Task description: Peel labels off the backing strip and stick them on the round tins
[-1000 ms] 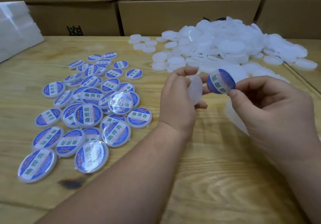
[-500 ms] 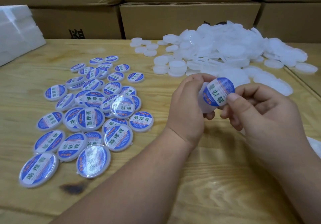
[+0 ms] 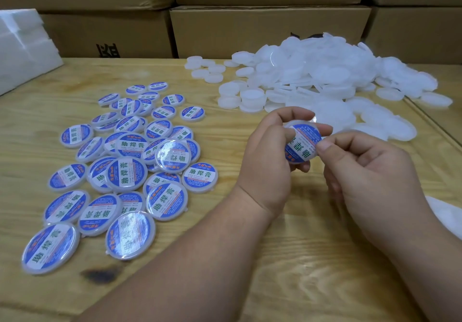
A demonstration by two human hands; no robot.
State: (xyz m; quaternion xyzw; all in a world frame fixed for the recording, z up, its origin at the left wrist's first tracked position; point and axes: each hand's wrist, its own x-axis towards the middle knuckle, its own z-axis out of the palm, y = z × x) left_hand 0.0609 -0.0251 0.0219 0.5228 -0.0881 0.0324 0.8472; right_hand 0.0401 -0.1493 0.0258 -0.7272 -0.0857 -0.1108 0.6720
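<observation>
The left hand (image 3: 268,151) grips a round tin (image 3: 301,144) by its rim, fingers curled over the top edge and thumb underneath, so the flat face is tilted up toward the person. The right hand (image 3: 370,171), at 3 o'clock from the tin, has its thumb pressed on the blue label's (image 3: 303,146) right edge, the other fingers curled loosely and holding nothing; the label seems nearly seated, and the thumb looks placed to rub it flat.

Labelled tins (image 3: 125,169) lie spread face-up at 9 o'clock on the tabletop (image 3: 312,259), probably set apart as finished. Blank white tins (image 3: 325,76) are heaped at 12 to 1 o'clock, near the hands. A white strip (image 3: 447,216), maybe the backing, lies at 4 o'clock. Cardboard boxes (image 3: 270,29) stand behind.
</observation>
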